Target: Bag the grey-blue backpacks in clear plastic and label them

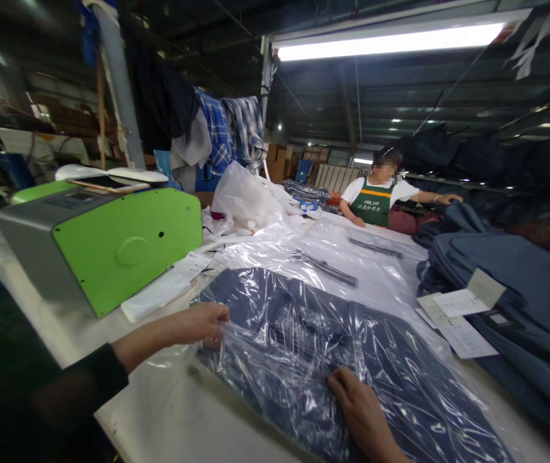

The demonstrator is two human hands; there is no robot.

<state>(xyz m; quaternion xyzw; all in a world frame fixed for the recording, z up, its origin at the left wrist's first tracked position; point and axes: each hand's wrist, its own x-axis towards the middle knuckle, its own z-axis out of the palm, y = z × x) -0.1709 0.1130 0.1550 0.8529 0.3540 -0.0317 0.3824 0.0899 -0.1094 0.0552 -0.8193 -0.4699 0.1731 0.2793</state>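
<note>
A dark blue garment (375, 347) lies flat on the white table inside a clear plastic bag (275, 379). At the bag's left side, my left hand (207, 321) is closed, with the plastic pinched between thumb and fingers. My right hand (359, 408) pinches the film near the middle of the bag, close to the table's front. Wrinkles and bright reflections run across the plastic between both hands. Part of the garment's lower end is cut off by the frame.
A green and grey machine (134, 244) stands at the left. Dark blue garments with paper tags (462, 315) are piled at the right. More clear plastic bags (323, 251) cover the table behind. Across it, a person in a green apron (374, 199) reaches toward the pile.
</note>
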